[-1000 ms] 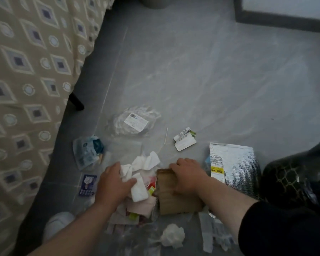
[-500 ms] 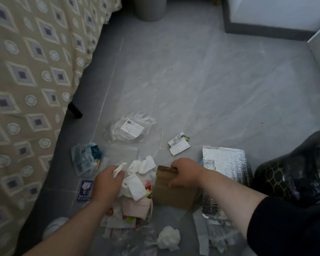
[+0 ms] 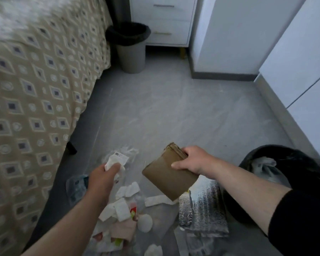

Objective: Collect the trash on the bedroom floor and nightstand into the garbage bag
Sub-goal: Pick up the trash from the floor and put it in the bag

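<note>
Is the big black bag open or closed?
Open. The garbage bag has a wide mouth gaping upward, and pale crumpled trash shows inside.

Head view: one wide-angle camera worn on the head, looking forward and down across the floor [image 3: 174,111].
Facing: bin [image 3: 130,52] and white drawers [image 3: 166,21] up at 12 o'clock, bed [image 3: 35,80] from 9 to 11, garbage bag [image 3: 307,159] at 4.
Nearness: close in, with both forearms entering from 6. The left hand [image 3: 102,180] grips a tissue [image 3: 111,163] and the right hand [image 3: 194,161] grips cardboard [image 3: 166,180], mid-frame.
Shared ground: a single view only.
</note>
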Tool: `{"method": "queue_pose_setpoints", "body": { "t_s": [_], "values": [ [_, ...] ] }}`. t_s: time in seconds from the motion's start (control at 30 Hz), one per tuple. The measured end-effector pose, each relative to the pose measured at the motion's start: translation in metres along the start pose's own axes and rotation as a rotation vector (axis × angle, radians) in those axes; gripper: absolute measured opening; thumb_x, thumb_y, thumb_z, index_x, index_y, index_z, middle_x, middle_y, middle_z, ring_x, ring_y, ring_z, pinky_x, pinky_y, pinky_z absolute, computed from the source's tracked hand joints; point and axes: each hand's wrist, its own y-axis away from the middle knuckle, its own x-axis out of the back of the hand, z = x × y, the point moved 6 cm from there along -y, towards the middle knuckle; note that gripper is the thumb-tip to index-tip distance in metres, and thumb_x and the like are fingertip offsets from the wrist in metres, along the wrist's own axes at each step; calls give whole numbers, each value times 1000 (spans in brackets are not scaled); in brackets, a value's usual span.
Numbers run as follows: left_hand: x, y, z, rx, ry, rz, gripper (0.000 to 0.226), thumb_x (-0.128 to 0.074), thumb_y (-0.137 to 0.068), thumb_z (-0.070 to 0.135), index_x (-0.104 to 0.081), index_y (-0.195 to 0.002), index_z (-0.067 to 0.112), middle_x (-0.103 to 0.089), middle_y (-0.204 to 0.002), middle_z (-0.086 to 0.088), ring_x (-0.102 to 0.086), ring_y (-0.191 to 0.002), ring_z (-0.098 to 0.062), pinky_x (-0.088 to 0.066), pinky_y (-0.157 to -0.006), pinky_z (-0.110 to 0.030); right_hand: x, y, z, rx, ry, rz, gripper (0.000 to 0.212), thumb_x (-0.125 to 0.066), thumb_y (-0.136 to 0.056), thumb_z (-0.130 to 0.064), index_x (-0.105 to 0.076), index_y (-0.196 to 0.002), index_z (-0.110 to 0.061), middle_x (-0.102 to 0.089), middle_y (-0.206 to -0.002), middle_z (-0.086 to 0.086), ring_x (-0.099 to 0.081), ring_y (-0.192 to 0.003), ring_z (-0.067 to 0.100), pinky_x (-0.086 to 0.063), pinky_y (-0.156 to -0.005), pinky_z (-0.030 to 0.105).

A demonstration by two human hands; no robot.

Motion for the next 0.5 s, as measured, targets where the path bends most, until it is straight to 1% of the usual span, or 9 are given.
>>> {"method": "queue_pose_setpoints", "body": {
  "t_s": [0.1, 0.17, 0.2, 0.23, 0.4, 0.47, 0.5],
  "values": [
    [-22, 28, 39, -46, 29, -49, 12, -63, -88, 17, -59, -98, 13, -59, -78, -4, -54, -69, -17, -42, -57, -27, 48, 36, -10, 35, -106, 91, 20, -80, -74, -20, -65, -87, -20, -69, -84, 0, -65, -74, 12, -54, -64, 24],
    [-42, 48, 61, -76, 27, -98, 9, -64, -87, 20, -60, -85, 12, -60, -77, -7, -56, -67, -21, -45, -61, -30, 76, 61, -7, 51, -157, 137, 20, -81, -72, -19, -67, -87, -18, -72, -85, 1, -69, -79, 17, -58, -72, 32],
    [-53, 58, 70, -98, 32, -130, 11, -64, -86, 20, -60, -79, 13, -61, -75, -8, -56, -66, -23, -45, -62, -30, 90, 73, -3, 54, -174, 162, 21, -82, -71, -20, -68, -88, -17, -73, -86, 2, -70, -81, 19, -58, -76, 36],
    [-65, 70, 79, -122, 37, -162, 13, -64, -86, 20, -60, -75, 14, -61, -73, -10, -55, -64, -23, -44, -60, -31, 103, 87, 2, 58, -183, 189, 22, -82, -71, -20, -69, -88, -17, -74, -86, 2, -71, -81, 18, -59, -77, 36],
    [-138, 124, 102, -271, -34, -327, 15, -64, -86, 19, -65, -77, 8, -56, -62, -6, -49, -58, -18, -39, -52, -28, 166, 150, 52, 34, -305, 328, 28, -82, -71, -22, -70, -96, -17, -76, -89, 1, -72, -82, 16, -59, -74, 33],
    [-177, 146, 104, -346, -89, -425, 14, -65, -85, 19, -67, -78, 8, -55, -60, -1, -47, -56, -12, -39, -53, -25, 199, 168, 78, 34, -340, 430, 24, -81, -72, -22, -70, -93, -19, -75, -88, -1, -71, -82, 15, -57, -72, 31],
    [-199, 158, 105, -393, -129, -477, 16, -66, -85, 20, -67, -75, 8, -52, -58, 2, -44, -53, -7, -37, -51, -23, 216, 178, 91, 37, -387, 495, 21, -80, -73, -20, -69, -91, -20, -74, -88, -2, -70, -83, 15, -56, -72, 30]
  ]
}}
